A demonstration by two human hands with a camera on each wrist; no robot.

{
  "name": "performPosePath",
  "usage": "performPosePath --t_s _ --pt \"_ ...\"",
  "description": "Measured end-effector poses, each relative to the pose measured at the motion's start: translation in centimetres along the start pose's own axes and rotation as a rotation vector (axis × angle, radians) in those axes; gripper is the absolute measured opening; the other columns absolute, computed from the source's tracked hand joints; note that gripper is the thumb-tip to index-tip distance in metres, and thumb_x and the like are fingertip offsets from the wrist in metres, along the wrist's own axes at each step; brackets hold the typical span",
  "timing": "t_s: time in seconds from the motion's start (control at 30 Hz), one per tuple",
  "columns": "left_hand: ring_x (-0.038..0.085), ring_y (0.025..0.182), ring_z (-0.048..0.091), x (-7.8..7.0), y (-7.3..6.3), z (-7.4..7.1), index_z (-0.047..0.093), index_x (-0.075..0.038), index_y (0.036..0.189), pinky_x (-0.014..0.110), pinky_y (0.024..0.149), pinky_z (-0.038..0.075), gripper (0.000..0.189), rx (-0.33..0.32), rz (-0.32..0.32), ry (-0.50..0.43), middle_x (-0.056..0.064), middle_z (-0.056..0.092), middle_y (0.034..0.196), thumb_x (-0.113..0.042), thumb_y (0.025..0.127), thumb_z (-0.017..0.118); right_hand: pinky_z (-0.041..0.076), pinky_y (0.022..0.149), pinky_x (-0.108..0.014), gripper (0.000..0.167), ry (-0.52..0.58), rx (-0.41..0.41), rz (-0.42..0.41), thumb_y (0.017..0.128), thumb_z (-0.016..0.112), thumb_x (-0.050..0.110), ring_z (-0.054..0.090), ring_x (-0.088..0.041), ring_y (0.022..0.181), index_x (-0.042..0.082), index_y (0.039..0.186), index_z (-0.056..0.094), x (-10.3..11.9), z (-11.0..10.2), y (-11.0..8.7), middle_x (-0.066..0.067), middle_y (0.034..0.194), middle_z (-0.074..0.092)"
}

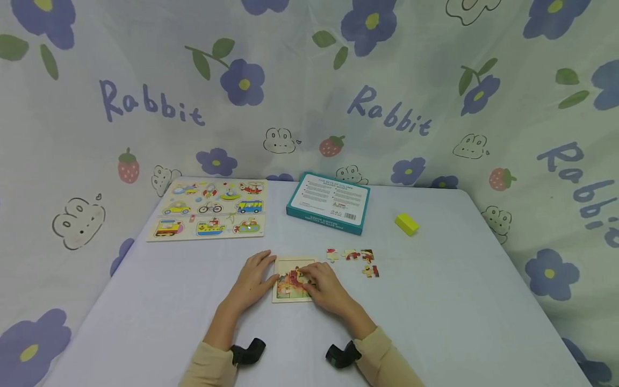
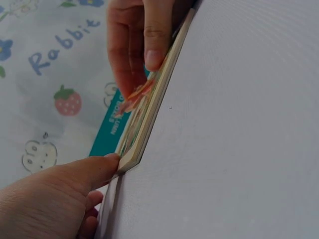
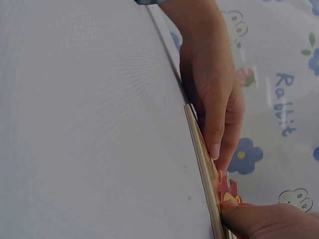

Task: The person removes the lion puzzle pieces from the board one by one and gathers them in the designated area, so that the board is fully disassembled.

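The puzzle tray [image 1: 289,263] lies flat on the white tabletop [image 1: 459,306], centred between the two hands. Assembled pieces [image 1: 285,291] occupy the near part of its recess; bare wood shows along the far part.

Left hand [image 1: 252,279]: positioned at the left side of the tray. The thumb contacts the left edge; the fingers extend toward the far left corner. The hand is relaxed and grasps nothing.

Right hand [image 1: 329,287]: positioned over the right side of the tray. Thumb and fingers pinch a red and orange puzzle piece [image 3: 228,186], held tilted above the tray surface. The fingers obscure its lower edge, so contact between this piece and the tray cannot be confirmed.

Loose pieces [image 1: 352,255] lie on the tabletop, to the far right of the tray, near the right hand.

Surrounding items: a picture board [image 1: 208,217] with vehicle figures lies at the far left. A teal-edged box [image 1: 329,204] lies beyond the tray, slightly right. A yellow block [image 1: 407,224] rests to the right of the box. A floral curtain [image 1: 300,107] printed "Rabbit" hangs behind the tabletop.
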State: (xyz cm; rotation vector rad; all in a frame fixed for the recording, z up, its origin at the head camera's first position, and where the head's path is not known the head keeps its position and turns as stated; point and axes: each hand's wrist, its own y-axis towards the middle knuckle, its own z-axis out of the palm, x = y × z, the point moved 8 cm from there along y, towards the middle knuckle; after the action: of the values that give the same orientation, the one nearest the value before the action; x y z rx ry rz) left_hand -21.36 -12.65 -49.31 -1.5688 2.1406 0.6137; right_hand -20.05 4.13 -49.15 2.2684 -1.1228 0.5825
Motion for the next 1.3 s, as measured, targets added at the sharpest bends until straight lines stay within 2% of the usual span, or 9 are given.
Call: performPosePath --t_s 0.17,0.33,0.6,0.87,1.3 --pt "0.032 0.129 0.03 0.0 0.0 0.0 0.048 -0.005 0.13 0.049 0.104 0.027 0.052 0.003 0.001 0.0 0.014 0.038 0.139 -0.03 0.087 0.062 0.044 0.081 -0.029 0.034 0.044 -0.003 0.054 0.086 0.065 0.017 0.049 -0.011 0.096 0.011 0.119 0.057 -0.4 0.1 0.0 0.001 0.112 0.059" --pt "0.032 0.129 0.03 0.0 0.0 0.0 0.048 -0.005 0.13 0.049 0.104 0.027 0.051 0.001 -0.003 0.0 0.014 0.038 0.139 -0.029 0.087 0.062 0.045 0.069 -0.023 0.032 0.081 -0.037 0.085 0.084 0.067 0.015 0.048 -0.008 0.083 0.01 0.114 0.058 -0.5 -0.1 -0.1 0.002 0.101 0.06" --pt "0.033 0.128 0.031 0.0 0.0 -0.1 0.048 -0.003 0.13 0.049 0.103 0.027 0.052 -0.004 0.018 -0.004 0.015 0.038 0.138 -0.029 0.087 0.062 0.043 0.056 -0.019 0.019 0.121 -0.173 0.032 0.081 0.07 0.015 0.048 -0.006 0.067 0.01 0.097 0.06 0.2 -1.0 0.0 0.004 0.081 0.058" --pt "0.033 0.128 0.031 -0.1 0.1 0.0 0.049 -0.003 0.129 0.049 0.104 0.027 0.052 -0.008 0.022 -0.004 0.015 0.039 0.138 -0.027 0.086 0.064 0.043 0.056 -0.019 0.014 0.131 -0.213 0.047 0.081 0.07 0.011 0.048 -0.005 0.067 0.011 0.092 0.06 0.0 -1.3 -0.1 0.005 0.079 0.058" --pt "0.033 0.128 0.031 -0.1 0.0 0.0 0.049 -0.003 0.129 0.049 0.104 0.026 0.052 -0.009 0.023 -0.007 0.015 0.039 0.138 -0.027 0.086 0.064 0.043 0.056 -0.02 0.013 0.185 -0.279 0.088 0.082 0.068 0.008 0.049 -0.006 0.069 0.012 0.093 0.061 -0.6 -1.8 -0.4 0.008 0.082 0.058"
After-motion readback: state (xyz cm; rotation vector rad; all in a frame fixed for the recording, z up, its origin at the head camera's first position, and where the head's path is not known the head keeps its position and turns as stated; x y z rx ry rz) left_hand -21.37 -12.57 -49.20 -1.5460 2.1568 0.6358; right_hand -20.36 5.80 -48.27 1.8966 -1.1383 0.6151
